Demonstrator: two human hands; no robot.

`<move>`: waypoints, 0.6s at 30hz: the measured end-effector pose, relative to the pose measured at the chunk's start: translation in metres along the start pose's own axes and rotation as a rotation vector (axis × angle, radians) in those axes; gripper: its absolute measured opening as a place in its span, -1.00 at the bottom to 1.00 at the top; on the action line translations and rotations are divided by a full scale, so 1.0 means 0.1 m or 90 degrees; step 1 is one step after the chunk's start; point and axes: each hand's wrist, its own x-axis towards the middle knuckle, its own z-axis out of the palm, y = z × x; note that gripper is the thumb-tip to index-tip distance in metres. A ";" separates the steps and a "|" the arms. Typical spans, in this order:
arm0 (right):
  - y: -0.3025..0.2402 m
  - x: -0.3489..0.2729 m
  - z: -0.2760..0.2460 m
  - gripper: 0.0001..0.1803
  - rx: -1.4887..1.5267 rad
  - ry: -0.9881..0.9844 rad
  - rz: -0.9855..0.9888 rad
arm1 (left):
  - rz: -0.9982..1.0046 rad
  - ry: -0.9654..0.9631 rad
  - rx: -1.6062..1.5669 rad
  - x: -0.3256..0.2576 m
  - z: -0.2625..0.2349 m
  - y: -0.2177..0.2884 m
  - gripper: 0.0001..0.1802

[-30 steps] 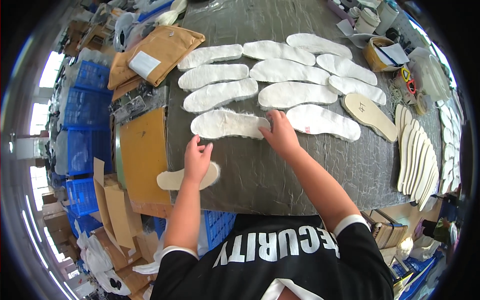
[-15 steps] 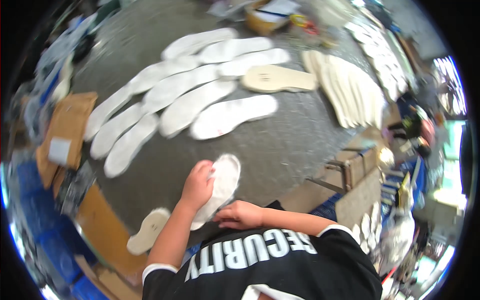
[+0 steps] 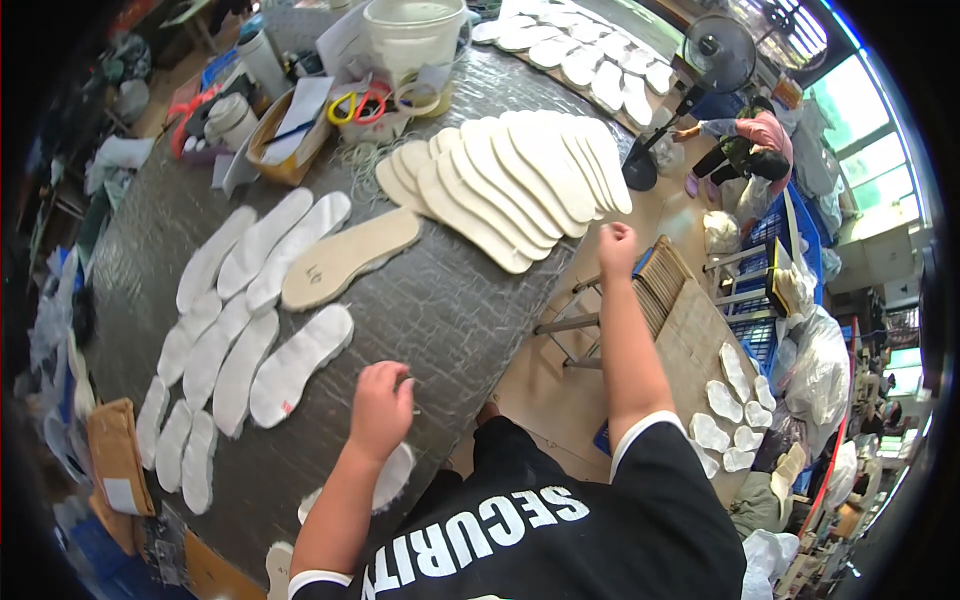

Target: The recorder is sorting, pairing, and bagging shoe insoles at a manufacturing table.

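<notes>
My left hand (image 3: 382,405) is raised over the table's near edge with its fingers curled; whether anything small is in them is hidden. Partly behind my left forearm lies a fuzzy white insole (image 3: 395,478). My right hand (image 3: 616,248) reaches out past the table edge, closed, close to the right end of a fanned row of cream insoles (image 3: 490,195); what it may hold does not show. Left of that row rests a beige insole (image 3: 350,258) with dark marks. Several white insoles lie in rows, the nearest a white insole (image 3: 302,366) with a small red mark.
Scissors (image 3: 365,106), a box (image 3: 290,130) and a white bucket (image 3: 415,40) stand at the table's back. A stool (image 3: 640,300), a standing fan (image 3: 715,55) and blue crates (image 3: 765,330) are to the right, where another person (image 3: 755,145) bends over.
My view has swung to the right. My right hand has left the white insole and stretched out right toward the cream row. My left hand has come off that insole too.
</notes>
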 end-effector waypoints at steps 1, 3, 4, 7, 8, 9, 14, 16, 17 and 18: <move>0.14 0.38 -0.04 -0.59 0.037 0.032 0.070 | -0.126 -0.050 -0.184 0.22 0.18 0.13 -0.76; 0.17 0.70 0.06 -0.49 0.089 0.044 0.148 | -0.309 -0.068 -0.457 0.65 0.61 0.20 -0.61; -0.01 0.73 0.14 -0.45 0.182 -0.027 0.238 | -0.362 -0.029 -0.548 0.86 0.82 0.11 -0.51; -0.10 0.91 0.08 -0.40 0.281 -0.165 0.300 | -0.392 0.029 -0.778 1.63 1.26 0.28 -0.40; -0.08 0.92 0.06 -0.38 0.282 -0.242 0.270 | -0.345 0.027 -0.803 1.80 1.40 0.24 -0.38; -0.10 0.87 0.05 -0.42 0.261 -0.262 0.247 | -0.387 0.114 -0.692 1.87 1.54 0.12 -0.40; 0.09 0.03 -0.40 -0.51 0.248 -0.297 0.190 | -0.309 0.092 -0.624 1.60 1.11 -0.10 -0.31; 0.04 -0.54 -0.56 -0.61 0.288 -0.373 0.289 | -0.307 0.095 -0.600 1.37 0.80 -0.32 -0.33; 0.05 -0.73 -0.66 -0.69 0.279 -0.443 0.352 | -0.273 0.124 -0.573 1.27 0.66 -0.49 -0.36; 0.00 -0.93 -0.74 -0.82 0.367 -0.472 0.408 | -0.303 0.142 -0.557 1.20 0.51 -0.63 -0.40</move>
